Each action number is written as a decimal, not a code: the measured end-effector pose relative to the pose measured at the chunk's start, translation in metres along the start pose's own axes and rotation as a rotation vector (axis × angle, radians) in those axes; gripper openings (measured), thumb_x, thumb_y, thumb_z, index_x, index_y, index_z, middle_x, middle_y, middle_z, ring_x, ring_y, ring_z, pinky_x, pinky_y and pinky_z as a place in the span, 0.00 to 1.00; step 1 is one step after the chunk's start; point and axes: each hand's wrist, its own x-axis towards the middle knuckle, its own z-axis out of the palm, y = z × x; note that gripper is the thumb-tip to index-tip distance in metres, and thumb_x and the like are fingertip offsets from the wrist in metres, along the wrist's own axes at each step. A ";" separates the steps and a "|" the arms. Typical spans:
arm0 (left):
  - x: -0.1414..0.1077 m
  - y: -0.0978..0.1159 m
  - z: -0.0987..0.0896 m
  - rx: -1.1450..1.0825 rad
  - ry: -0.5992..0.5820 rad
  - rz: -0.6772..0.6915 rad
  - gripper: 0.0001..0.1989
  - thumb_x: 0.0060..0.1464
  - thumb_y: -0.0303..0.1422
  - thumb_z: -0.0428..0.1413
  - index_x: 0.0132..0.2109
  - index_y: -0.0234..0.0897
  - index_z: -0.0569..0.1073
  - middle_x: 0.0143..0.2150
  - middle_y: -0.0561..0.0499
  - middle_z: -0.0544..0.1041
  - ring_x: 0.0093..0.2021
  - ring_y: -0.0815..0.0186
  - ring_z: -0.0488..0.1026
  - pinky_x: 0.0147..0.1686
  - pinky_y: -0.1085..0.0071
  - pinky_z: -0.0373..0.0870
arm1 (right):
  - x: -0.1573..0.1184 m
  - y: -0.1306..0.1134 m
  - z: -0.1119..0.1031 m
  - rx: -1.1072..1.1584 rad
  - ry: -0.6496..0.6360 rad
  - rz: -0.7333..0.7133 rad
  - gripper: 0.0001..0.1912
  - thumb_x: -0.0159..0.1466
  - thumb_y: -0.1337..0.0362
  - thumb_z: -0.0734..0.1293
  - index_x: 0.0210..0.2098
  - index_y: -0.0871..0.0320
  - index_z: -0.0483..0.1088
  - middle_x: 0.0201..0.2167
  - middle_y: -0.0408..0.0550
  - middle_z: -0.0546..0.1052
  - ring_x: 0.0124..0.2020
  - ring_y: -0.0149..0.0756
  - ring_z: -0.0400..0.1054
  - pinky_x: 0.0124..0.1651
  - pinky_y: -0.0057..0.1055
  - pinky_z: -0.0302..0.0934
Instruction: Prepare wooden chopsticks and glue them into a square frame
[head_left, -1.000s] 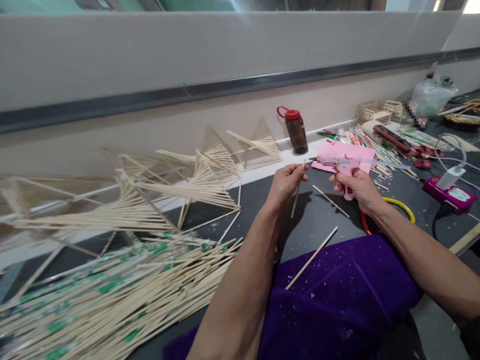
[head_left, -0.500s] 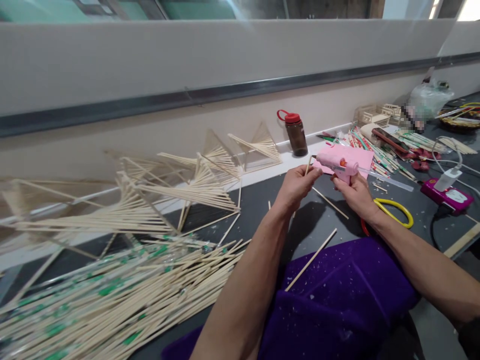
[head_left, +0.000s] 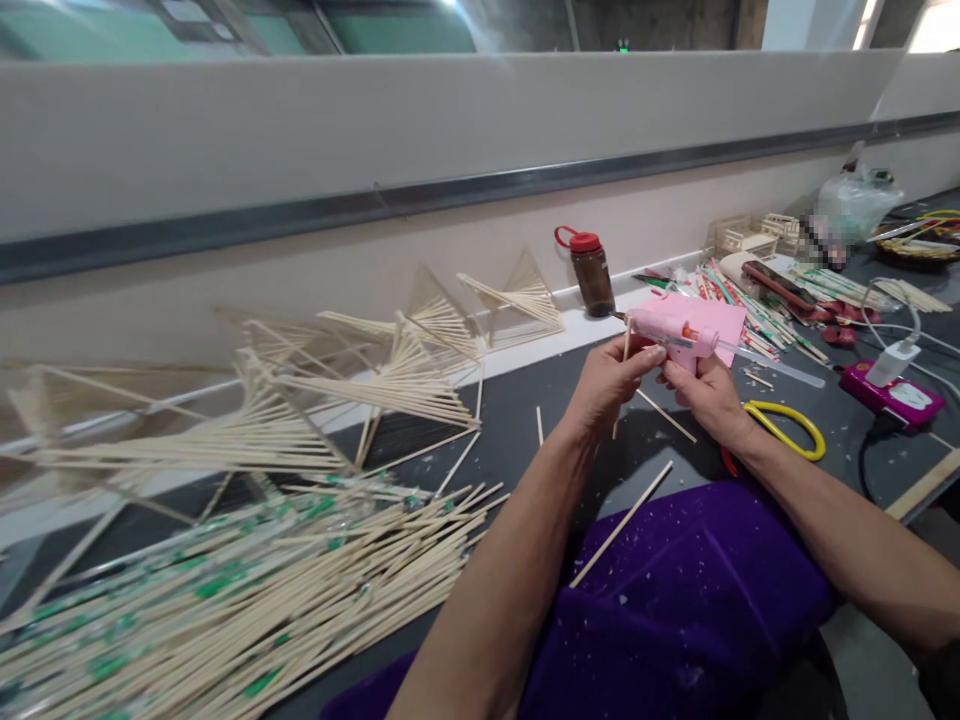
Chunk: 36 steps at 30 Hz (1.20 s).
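A pink hot glue gun [head_left: 660,328] is gripped by its handle in my right hand [head_left: 705,392], nozzle pointing left. A clear glue stick [head_left: 776,366] sticks out of its back end. My left hand [head_left: 609,380] is closed on a thin wooden stick [head_left: 628,338], held nearly upright beside the gun's front end; the stick's lower end shows below the fingers. Whether nozzle and stick touch I cannot tell. One loose stick [head_left: 622,522] lies across the purple cloth [head_left: 697,590] on my lap, and another [head_left: 666,415] rests on the table under my hands.
Twisted stick frames [head_left: 390,385] stand along the wall at left. A large heap of sticks [head_left: 285,590], partly in wrappers, covers the left front. Behind the gun are a brown bottle [head_left: 594,280] and pink paper [head_left: 724,318]. Yellow-handled scissors [head_left: 795,430] and a purple power strip [head_left: 892,393] lie right.
My left hand has moved right with the stick, closer to the glue gun and my right hand. The gun has shifted slightly left and down.
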 end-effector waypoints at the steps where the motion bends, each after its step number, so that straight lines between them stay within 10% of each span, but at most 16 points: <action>1: 0.000 0.000 0.000 -0.014 0.002 -0.011 0.18 0.39 0.42 0.65 0.33 0.33 0.74 0.17 0.60 0.61 0.15 0.80 0.46 0.17 0.75 0.38 | 0.000 -0.003 0.001 0.084 -0.032 0.043 0.15 0.54 0.53 0.68 0.36 0.55 0.70 0.26 0.43 0.74 0.25 0.31 0.65 0.28 0.28 0.60; 14: 0.005 -0.010 0.000 0.041 0.085 -0.061 0.11 0.41 0.37 0.63 0.29 0.33 0.73 0.18 0.55 0.67 0.16 0.77 0.53 0.18 0.74 0.44 | 0.005 -0.011 -0.001 0.556 -0.096 0.370 0.12 0.53 0.58 0.62 0.31 0.60 0.70 0.21 0.47 0.75 0.21 0.31 0.67 0.25 0.27 0.63; 27: 0.009 -0.037 0.019 0.067 0.038 -0.098 0.24 0.30 0.30 0.68 0.38 0.33 0.69 0.35 0.48 0.77 0.33 0.67 0.72 0.40 0.66 0.67 | 0.014 -0.003 0.003 0.657 0.100 0.280 0.10 0.50 0.59 0.65 0.27 0.59 0.70 0.24 0.46 0.77 0.32 0.37 0.73 0.36 0.32 0.68; 36: -0.001 -0.033 0.033 -0.047 0.093 -0.101 0.19 0.36 0.29 0.64 0.35 0.37 0.64 0.27 0.56 0.72 0.29 0.70 0.71 0.33 0.71 0.65 | 0.008 -0.005 0.008 0.632 0.101 0.189 0.11 0.50 0.57 0.67 0.28 0.58 0.71 0.24 0.43 0.77 0.30 0.34 0.72 0.32 0.28 0.66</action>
